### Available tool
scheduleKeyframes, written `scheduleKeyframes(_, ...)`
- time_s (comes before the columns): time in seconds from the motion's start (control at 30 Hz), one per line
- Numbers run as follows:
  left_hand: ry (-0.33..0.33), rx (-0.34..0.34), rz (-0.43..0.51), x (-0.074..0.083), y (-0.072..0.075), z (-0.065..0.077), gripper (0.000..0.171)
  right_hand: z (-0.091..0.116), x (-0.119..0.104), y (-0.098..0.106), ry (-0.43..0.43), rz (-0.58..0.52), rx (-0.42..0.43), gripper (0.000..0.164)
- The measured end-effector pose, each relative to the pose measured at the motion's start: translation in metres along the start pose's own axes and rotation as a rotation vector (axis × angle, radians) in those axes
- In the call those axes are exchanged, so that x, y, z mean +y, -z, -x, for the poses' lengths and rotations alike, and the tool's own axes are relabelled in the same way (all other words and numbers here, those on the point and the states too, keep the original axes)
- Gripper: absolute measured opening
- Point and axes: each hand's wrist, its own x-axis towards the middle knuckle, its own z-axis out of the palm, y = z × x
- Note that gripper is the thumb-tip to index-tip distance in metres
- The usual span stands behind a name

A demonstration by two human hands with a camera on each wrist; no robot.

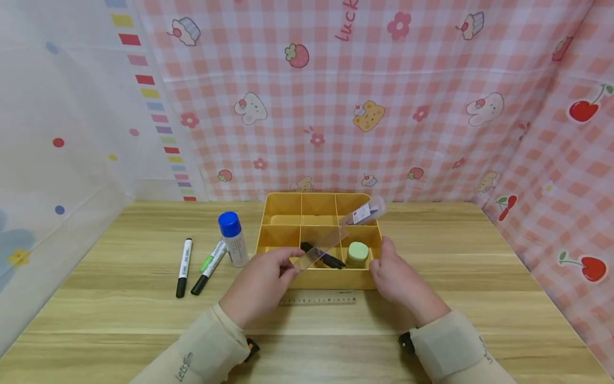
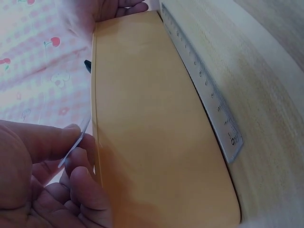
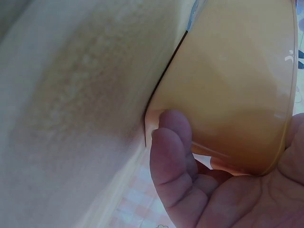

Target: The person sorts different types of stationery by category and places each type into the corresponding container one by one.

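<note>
My left hand [image 1: 261, 282] pinches the near end of a long, thin clear plastic sleeve [image 1: 318, 248] with a white label near its far end. The sleeve slants up to the right over a yellow compartment box [image 1: 331, 279]. In the left wrist view, thumb and fingers meet on the sleeve's thin edge [image 2: 75, 146]. My right hand [image 1: 403, 280] grips the box's right side; in the right wrist view, its fingers curl at the box's corner [image 3: 232, 104]. Inside the front compartments lie black pens [image 1: 332, 261] and a small pale green-topped item [image 1: 357, 252].
A clear ruler [image 1: 321, 300] lies along the box's front. Left of the box stands a white bottle with a blue cap [image 1: 230, 224]. Beside it are a white marker [image 1: 184, 266], another black-capped marker [image 1: 210, 269] and a green item [image 1: 206, 263]. Patterned cloth [image 1: 316, 106] hangs behind the table.
</note>
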Motion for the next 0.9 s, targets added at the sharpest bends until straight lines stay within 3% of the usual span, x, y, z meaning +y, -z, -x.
scheduleKeyframes(0.9,-0.012,0.028,-0.007,-0.0037,0.0005,0.0006,0.032,-0.0012,0.0002,0.0002,-0.002,0.028,0.0,0.072)
